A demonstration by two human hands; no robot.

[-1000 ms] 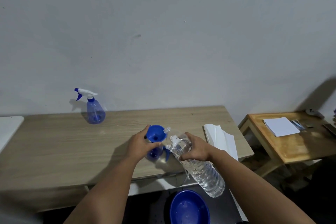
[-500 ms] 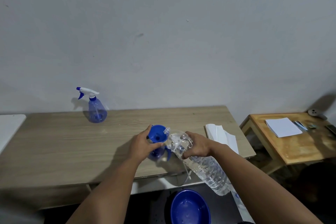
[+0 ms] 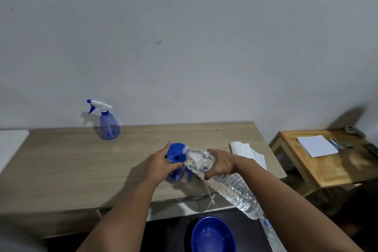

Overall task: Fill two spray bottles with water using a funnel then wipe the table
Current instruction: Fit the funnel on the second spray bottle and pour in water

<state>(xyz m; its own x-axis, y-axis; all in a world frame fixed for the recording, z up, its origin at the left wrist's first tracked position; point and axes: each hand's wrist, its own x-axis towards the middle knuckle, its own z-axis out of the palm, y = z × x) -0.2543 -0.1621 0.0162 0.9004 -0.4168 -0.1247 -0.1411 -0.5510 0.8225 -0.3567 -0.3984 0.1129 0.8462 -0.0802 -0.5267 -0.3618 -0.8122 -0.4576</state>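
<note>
Pouring from the big water bottle (image 3: 229, 182), gripped near its shoulder by the right hand (image 3: 222, 162), fingers wrapped firmly round the ribbed plastic. Best to raise the heavy base slowly, keeping the neck low over the blue funnel (image 3: 176, 152) so the stream lands inside the cone and not on the desk (image 3: 71, 170). Mouth sits at the funnel's rim now, touching or just above; cannot tell which. Left hand (image 3: 161, 164) closed round the funnel and the neck of the open spray bottle (image 3: 176, 175) beneath it, steadying both; worth holding tight, since a light bottle tips easily. Pausing often lets the level show.

Hard to judge: whether water is flowing yet, and how full the near bottle is, its body mostly hidden behind the left fingers. Blue shape just right of it, probably the removed sprayer head, only partly visible. Blue basin (image 3: 212, 235) under the desk cut off by the frame edge. White folded cloth (image 3: 245, 152) lies beside the right wrist. Farther back, spray bottle 2 (image 3: 108, 127) stands capped near the wall, contents unclear.
</note>
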